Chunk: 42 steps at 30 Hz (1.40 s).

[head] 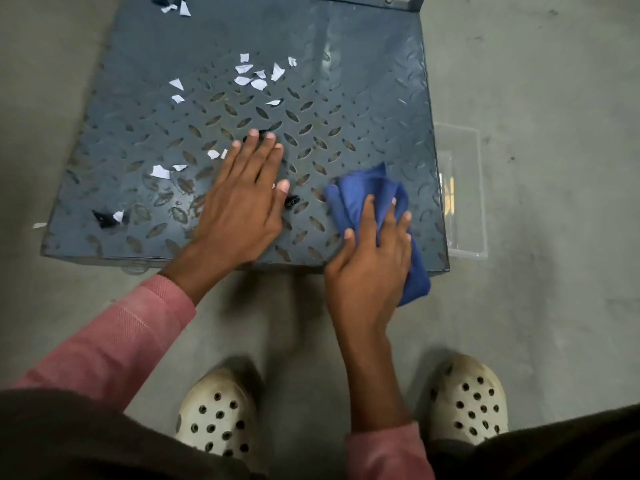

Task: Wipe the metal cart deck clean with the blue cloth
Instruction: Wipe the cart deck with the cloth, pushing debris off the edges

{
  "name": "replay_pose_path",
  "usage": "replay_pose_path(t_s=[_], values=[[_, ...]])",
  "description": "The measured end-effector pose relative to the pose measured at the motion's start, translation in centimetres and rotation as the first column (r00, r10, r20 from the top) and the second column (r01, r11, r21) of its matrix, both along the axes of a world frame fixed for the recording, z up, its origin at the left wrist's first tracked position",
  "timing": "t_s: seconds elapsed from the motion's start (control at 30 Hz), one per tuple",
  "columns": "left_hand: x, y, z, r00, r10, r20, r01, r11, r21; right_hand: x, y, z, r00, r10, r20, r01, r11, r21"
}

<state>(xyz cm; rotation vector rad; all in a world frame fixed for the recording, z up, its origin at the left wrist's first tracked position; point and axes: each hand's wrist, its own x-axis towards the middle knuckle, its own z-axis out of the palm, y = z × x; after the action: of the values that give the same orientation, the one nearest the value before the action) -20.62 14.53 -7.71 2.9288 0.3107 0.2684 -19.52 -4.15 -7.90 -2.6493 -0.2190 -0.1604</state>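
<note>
Deck: the metal cart deck (363,81) is dark grey-blue tread plate with a raised lozenge pattern, worn to bare spots in the middle and shiny toward the far right.
Litter: white paper scraps (258,77) lie scattered over the far and left parts of the deck, with a few black scraps (104,218) near the left front corner, at the far left edge and by my left fingertips.
My left hand (242,199): it lies flat on the middle of the deck, fingers straight and close together, holding nothing.
My right hand (372,265): it rests on the blue cloth, fingers spread and laid over it, pressing it down, thumb out to the left beside it on the deck.
Blue cloth (360,188): bunched at the deck's near right corner, under my right hand, with one end hanging over the front edge.
Frame: a dark metal upright (417,1) rises at the far right corner.
Floor: grey concrete floor (554,306), scuffed with dark marks, runs all round the cart.
Beside the cart: a clear plastic box (464,202) sits on the floor against the right edge.
Me: pink sleeves (114,334), dark clothing, and pale perforated clogs (218,414) just in front of the cart.
</note>
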Motion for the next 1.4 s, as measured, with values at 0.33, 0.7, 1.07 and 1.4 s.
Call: replay_pose_path(t_s=[0.33, 0.7, 1.07, 1.4], values=[[5.7, 6.7, 0.8, 0.993, -0.011, -0.117, 0.01, 1.0, -0.011, 22.3, 2.6, 2.0, 0.954, 0.242, -0.176, -0.25, 0.968, -0.026], [6.9, 7.0, -0.1, 0.994, 0.104, -0.016, -0.105, 0.991, -0.088, 17.9, 6.0, 0.1, 0.982, 0.188, 0.004, -0.185, 0.97, -0.154], [6.9, 6.8, 0.2, 0.99, 0.142, 0.012, -0.14, 0.987, -0.08, 21.6, 20.7, 1.2, 0.891, 0.448, -0.074, -0.454, 0.88, -0.137], [6.8, 6.8, 0.0, 0.966, 0.259, -0.003, -0.259, 0.964, -0.062, 25.9, 11.0, 0.4, 0.997, 0.066, -0.051, -0.07, 0.994, -0.081]])
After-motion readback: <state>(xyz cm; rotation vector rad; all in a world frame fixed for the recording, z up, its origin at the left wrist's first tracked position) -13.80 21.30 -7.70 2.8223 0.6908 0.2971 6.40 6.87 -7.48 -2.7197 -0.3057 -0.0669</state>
